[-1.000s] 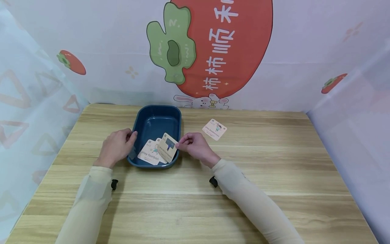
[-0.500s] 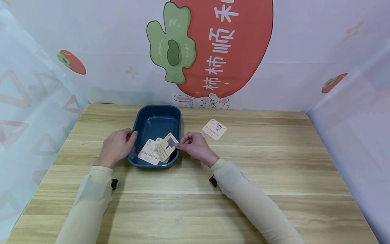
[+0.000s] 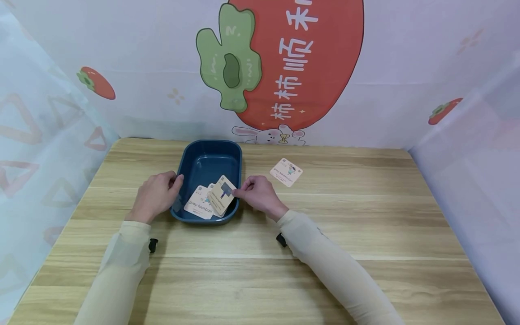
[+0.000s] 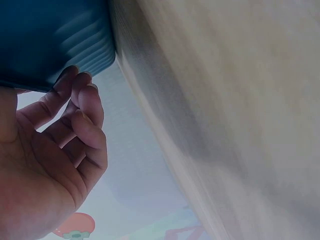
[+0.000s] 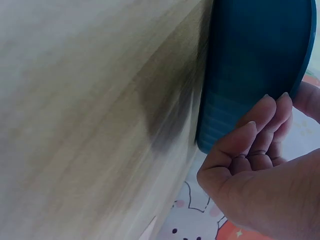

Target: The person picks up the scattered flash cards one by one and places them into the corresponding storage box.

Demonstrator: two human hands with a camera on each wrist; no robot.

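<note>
A dark blue plastic tray (image 3: 209,167) stands on the table with several picture cards in its near end. Its left rim is in the grip of my left hand (image 3: 158,194), thumb over the edge; the left wrist view shows the curled fingers (image 4: 90,107) outside the wall. My right hand (image 3: 262,195) holds the right rim, fingers (image 5: 262,117) against the outer wall and thumb over the top. That thumb reaches the top card (image 3: 222,194), which bears a figure at a blackboard and overlaps a "play football" card (image 3: 199,204).
One "play badminton" card (image 3: 286,172) lies on the wooden table (image 3: 345,212) right of the tray. Behind the table hangs a printed cloth backdrop (image 3: 162,72). Side cloths (image 3: 479,158) border the table.
The top card has turned and shifted slightly within the tray under my right thumb. My right hand has edged a little left; the left hand and tray stay in place.
</note>
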